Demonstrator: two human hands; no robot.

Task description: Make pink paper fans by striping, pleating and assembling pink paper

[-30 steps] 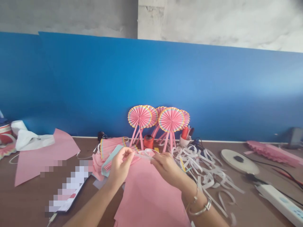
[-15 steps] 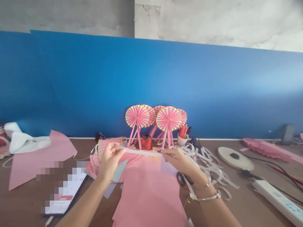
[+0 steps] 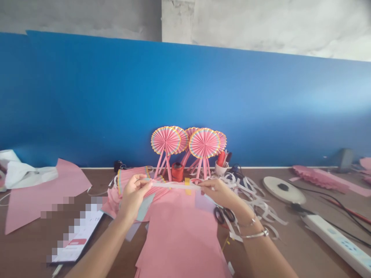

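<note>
Brown tabletop (image 3: pixel 17 251), cluttered, serves as the working surface; a stack of pink paper sheets (image 3: pixel 181 235), not squarely aligned, occupies its near middle and is the reference for positions. Left of the stack lies a phone (image 3: pixel 84 235), screen up; well to its right sits a white power strip (image 3: pixel 336 239). Black-handled scissors (image 3: pixel 223 215) rest just beside the stack's right edge, near the right wrist (image 3: pixel 240 208), with loose white strips (image 3: pixel 266 210) tangled farther right. Over the stack's far part, a narrow white strip (image 3: pixel 174 186) spans the two hands, nearly straight: the left hand (image 3: pixel 135 195) pinches its left end, the right hand (image 3: pixel 217 191) its right end. Whether it touches the paper below cannot be determined. Beyond the stack stand an orange-red spool (image 3: pixel 177 172) and pink pleated fans (image 3: pixel 204 143), before a blue panel (image 3: pixel 185 88). Risks, as judged: an uneven pull could crease or tear the strip; a slipped pinch could drop it among similar pieces; a careless wrist could knock the scissors or shift the sheets. Markings: the phone's screen is largely pixelated, its few digits not reliably legible; no brand or label can be read.
</note>
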